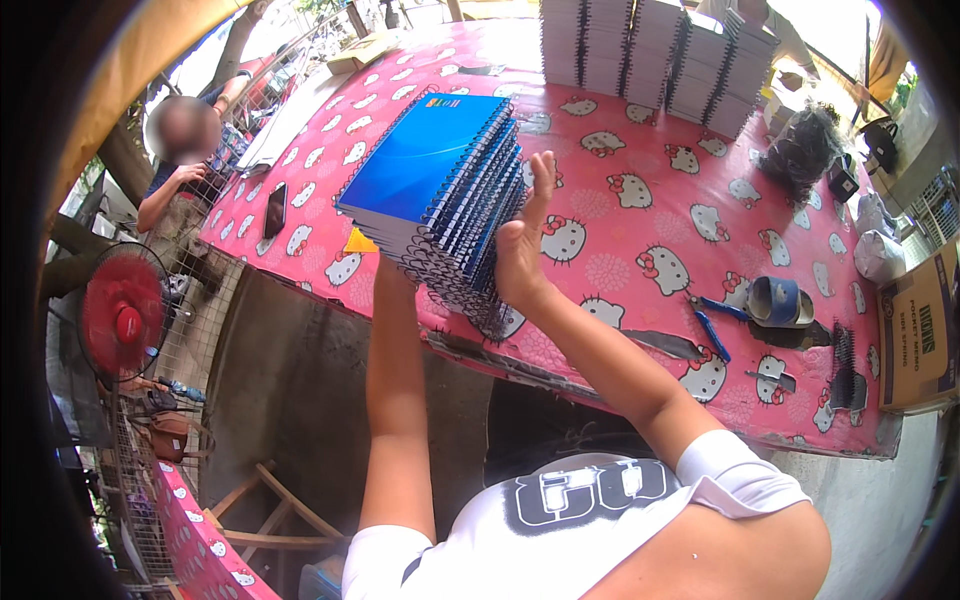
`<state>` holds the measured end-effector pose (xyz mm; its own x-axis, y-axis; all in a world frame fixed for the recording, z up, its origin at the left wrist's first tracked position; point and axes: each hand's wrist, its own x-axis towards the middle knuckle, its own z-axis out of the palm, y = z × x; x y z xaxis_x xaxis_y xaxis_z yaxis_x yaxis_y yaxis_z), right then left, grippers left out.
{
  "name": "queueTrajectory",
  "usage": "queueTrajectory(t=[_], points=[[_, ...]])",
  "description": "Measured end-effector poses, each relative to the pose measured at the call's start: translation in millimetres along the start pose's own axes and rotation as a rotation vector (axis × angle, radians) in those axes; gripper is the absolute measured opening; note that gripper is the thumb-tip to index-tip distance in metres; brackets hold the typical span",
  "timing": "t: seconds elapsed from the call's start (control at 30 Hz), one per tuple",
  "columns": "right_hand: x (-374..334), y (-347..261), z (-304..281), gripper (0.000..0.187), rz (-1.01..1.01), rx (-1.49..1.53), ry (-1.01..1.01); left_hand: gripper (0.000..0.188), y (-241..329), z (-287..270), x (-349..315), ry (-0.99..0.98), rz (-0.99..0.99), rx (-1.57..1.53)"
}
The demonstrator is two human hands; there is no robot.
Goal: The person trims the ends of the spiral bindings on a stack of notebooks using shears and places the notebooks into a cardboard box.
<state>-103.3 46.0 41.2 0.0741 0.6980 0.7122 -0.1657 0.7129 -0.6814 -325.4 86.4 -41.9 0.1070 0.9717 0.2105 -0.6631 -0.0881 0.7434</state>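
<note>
A tall stack of spiral notebooks (425, 155) with blue covers stands at the table's near edge, its wire coils facing right. My right hand (524, 240) lies against the coil side, palm to the stack and fingers stretched upward. From below, my left forearm reaches to the stack's lower left side. Only the base of my left hand (395, 275) shows; the notebooks hide its fingers. Something yellow (360, 241) peeks out beside the stack's lower left edge.
Tall piles of coil-bound notebooks (630, 55) stand at the back. Blue-handled pliers (713, 328), a round blue item (780, 302) and black coils (846, 365) lie right, near a cardboard box (920, 330). Left are a phone (276, 210), a red fan (125, 320) and another person (160, 195).
</note>
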Motion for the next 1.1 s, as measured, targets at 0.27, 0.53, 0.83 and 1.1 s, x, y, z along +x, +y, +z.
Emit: queueTrajectory(t=[0.27, 0.53, 0.83, 1.1], points=[[-36.4, 18.0, -6.5, 0.097, 0.305, -0.007, -0.017, 0.055, -34.8, -30.2, -10.9, 0.080, -0.054, 0.044], [-37.8, 18.8, -2.8, 0.097, 0.332, -0.083, -0.039, 0.053, -45.7, -40.8, -12.1, 0.087, -0.052, 0.052], [-35.0, 24.7, -9.2, 0.094, 0.355, -0.131, -0.035, 0.052, -52.7, -42.4, 0.1, 0.034, -0.083, 0.013], [-79.2, 47.1, -28.8, 0.099, 0.796, -0.008, 0.050, 0.047, -50.7, -48.6, -29.5, 0.232, -0.262, 0.458]])
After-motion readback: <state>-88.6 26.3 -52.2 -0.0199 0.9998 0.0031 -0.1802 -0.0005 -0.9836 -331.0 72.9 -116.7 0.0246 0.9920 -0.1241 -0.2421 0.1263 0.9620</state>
